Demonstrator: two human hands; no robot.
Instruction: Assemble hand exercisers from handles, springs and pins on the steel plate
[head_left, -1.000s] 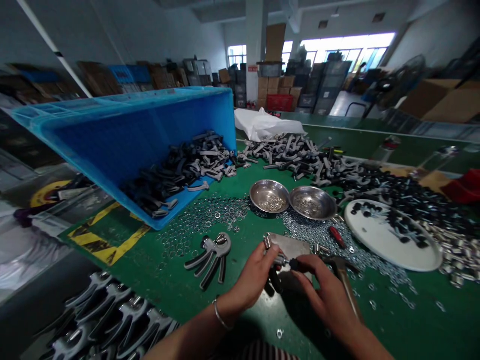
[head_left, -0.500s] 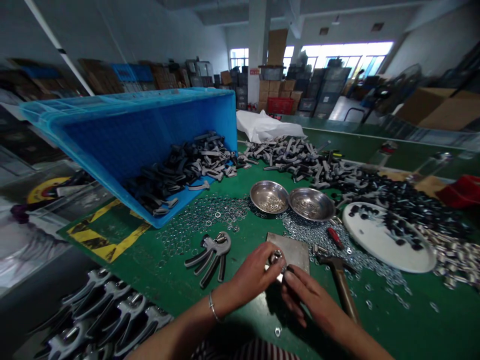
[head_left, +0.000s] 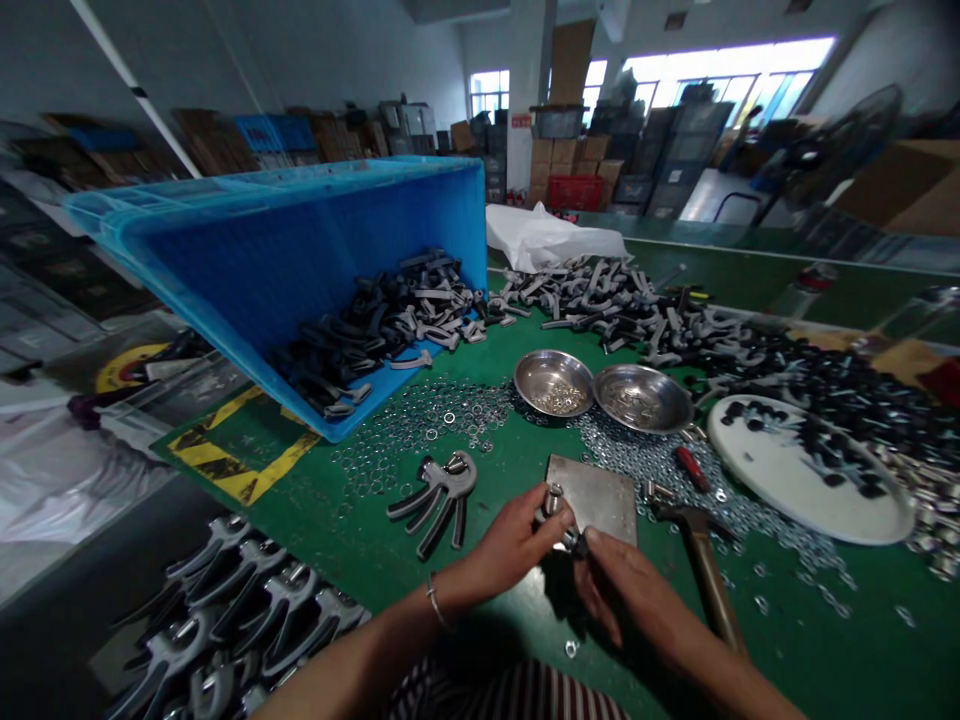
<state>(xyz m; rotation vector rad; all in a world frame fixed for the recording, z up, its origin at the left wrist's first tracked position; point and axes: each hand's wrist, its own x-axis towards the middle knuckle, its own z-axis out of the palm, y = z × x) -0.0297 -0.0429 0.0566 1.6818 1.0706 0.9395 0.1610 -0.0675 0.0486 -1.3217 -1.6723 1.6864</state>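
My left hand (head_left: 517, 540) is closed around a shiny metal spring part (head_left: 553, 500), which sticks up between thumb and forefinger. Just to its right, my right hand (head_left: 626, 585) pinches a small black knob (head_left: 580, 547) that meets the metal piece in the left fingers. How the two parts join is hidden by the fingers. Both hands are over the near edge of a flat metal plate (head_left: 596, 490). Left of them lie assembled hand grips (head_left: 439, 490) with grey and black handles. A hammer (head_left: 697, 560) rests to the right of my right hand.
A tipped blue crate (head_left: 300, 250) holds loose handles. Two steel bowls (head_left: 536, 402) with small parts stand behind the plate, amid scattered washers and nuts. A white oval tray (head_left: 787, 490) carries black-knobbed bolts. A red-handled tool (head_left: 691, 468) lies near the hammer.
The view has shifted, so the scene sits slightly further right. The metal spring part now stands more upright in my left fingers, and both hands stay together with their parts.
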